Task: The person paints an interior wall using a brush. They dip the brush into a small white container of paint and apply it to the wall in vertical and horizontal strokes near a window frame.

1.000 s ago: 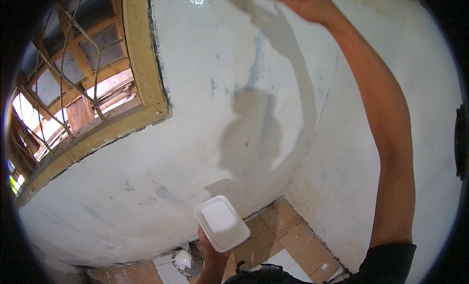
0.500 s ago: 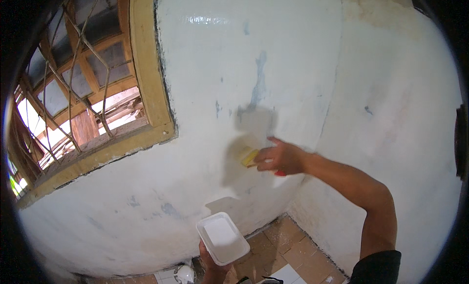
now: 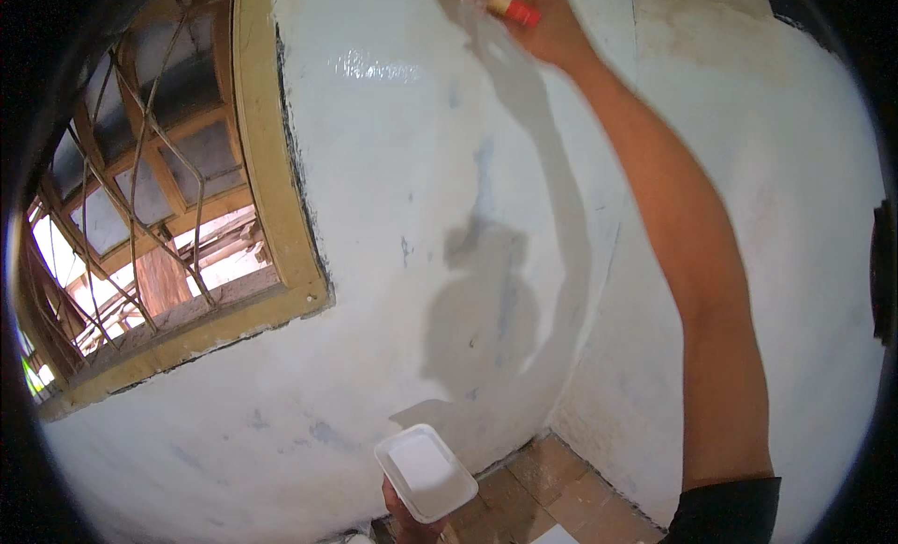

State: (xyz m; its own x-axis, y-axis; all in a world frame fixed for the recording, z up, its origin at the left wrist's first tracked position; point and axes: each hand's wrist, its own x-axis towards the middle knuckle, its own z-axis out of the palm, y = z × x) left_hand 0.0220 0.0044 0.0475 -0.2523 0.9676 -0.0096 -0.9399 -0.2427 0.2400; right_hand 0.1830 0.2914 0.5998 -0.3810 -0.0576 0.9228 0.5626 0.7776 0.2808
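Observation:
My right hand is raised high at the top edge of the view, closed around the pale, red-ended handle of a paintbrush. The brush head points left by the wall and is partly cut off by the picture's edge. Down at the bottom, my left hand grips a white rectangular tray from beneath and the side. White paint lies in the tray. Before me stands a whitish wall with grey-blue patches and a wet, shiny area near the top.
A yellow-framed window with a metal grille and wooden panes takes up the left side. At the right, another whitish wall meets the first in a corner. Brown floor tiles show below. My shadow falls on the wall.
My right hand has swept up the wall with the paintbrush, from mid-height to the top edge, and the arm has straightened. My left hand still holds the tray low down.

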